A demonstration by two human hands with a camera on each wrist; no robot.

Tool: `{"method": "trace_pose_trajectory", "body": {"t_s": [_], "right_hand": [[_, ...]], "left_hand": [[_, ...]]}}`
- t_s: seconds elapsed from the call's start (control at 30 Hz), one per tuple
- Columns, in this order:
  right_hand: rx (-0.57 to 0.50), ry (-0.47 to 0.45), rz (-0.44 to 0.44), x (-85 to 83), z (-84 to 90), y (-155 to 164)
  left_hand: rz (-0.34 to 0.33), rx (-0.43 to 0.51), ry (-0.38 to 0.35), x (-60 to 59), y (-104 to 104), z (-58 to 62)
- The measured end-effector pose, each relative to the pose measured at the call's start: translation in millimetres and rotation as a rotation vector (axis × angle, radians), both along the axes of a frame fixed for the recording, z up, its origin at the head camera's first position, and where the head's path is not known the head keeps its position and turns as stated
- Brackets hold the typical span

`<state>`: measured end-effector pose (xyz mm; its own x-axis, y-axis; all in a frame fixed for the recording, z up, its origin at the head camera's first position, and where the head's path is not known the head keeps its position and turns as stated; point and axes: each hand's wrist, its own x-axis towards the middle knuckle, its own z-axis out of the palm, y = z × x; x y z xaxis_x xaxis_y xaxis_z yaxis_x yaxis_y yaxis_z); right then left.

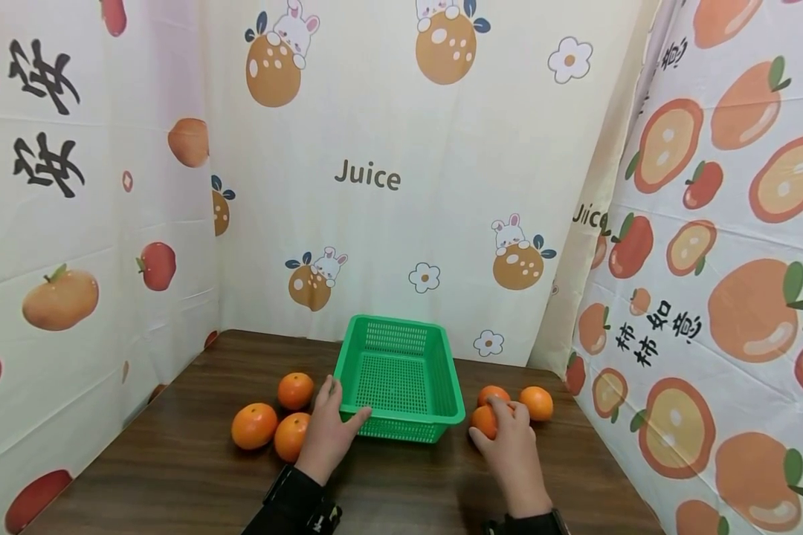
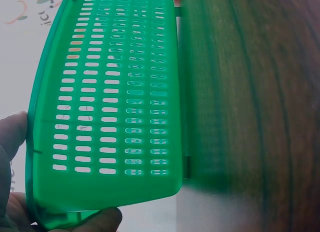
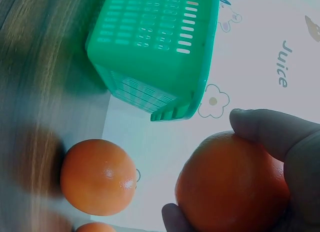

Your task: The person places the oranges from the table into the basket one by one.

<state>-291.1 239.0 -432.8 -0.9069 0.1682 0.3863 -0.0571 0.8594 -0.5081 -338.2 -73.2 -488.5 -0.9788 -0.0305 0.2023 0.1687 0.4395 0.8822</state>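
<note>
A green plastic basket (image 1: 401,375) with slotted walls stands on the table. My left hand (image 1: 329,435) holds its near left corner; in the left wrist view, the thumb and fingers (image 2: 102,221) lie about the rim of the basket (image 2: 107,106). To the right of the basket, my right hand (image 1: 511,453) grips an orange (image 1: 484,422). The right wrist view has this orange (image 3: 232,184) between thumb and fingers, with part of it hidden by the hand. Just beyond it are two more oranges, one (image 1: 493,394) partly covered and one (image 1: 537,403) in plain sight.
Left of the basket, three oranges sit together on the brown wooden table (image 1: 194,446): one at the back (image 1: 296,391), one at the left (image 1: 254,426), one beside my left hand (image 1: 291,437). Printed cloth (image 1: 388,238) hangs behind and on both sides.
</note>
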Motion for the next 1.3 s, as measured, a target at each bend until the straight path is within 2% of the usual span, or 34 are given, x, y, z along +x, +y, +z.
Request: {"method": "trace_pose_trajectory", "body": {"t_s": [0.37, 0.73, 1.3], "right_hand": [[-0.048, 0.009, 0.004, 0.8, 3.6, -5], [-0.095, 0.132, 0.016, -0.9, 1.1, -16], [-0.157, 0.138, 0.041, -6.8, 1.0, -26]], "left_hand": [[0.001, -0.010, -0.030, -1.9, 0, 0.8], [0.010, -0.008, -0.030, -0.7, 0, 1.5], [0.012, -0.015, -0.021, -2.3, -1, 0.7]]}}
